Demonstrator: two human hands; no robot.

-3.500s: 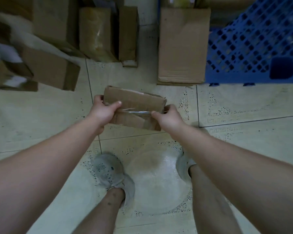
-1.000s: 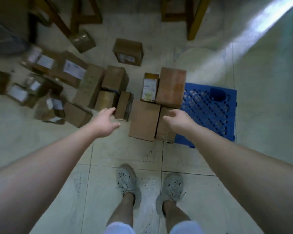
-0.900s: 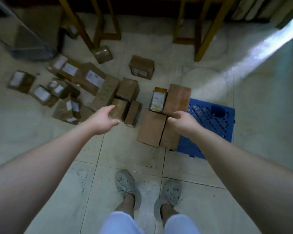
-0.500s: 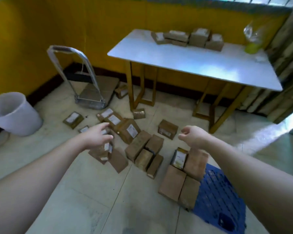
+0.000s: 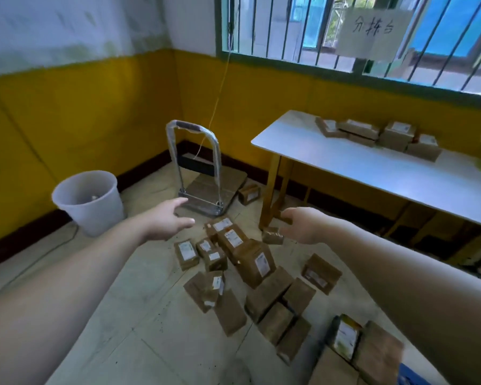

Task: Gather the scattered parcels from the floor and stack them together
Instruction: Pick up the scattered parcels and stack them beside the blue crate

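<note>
Reaching out with both arms, you hold nothing: your left hand [image 5: 165, 219] is spread, fingers apart, and your right hand [image 5: 303, 225] hangs loosely curled around air. Take the white bucket [image 5: 88, 201] as landmark. The scattered parcels [image 5: 235, 262] lie on the floor to its right and nearer you, some overlapping, several showing white labels. The hand trolley [image 5: 203, 187] stands right of the bucket, toward the wall. These look like small taped cardboard boxes, probably light and stiff, the tape possibly slick. Grip each across its 2 long sides, palms flat, rather than by a corner.
</note>
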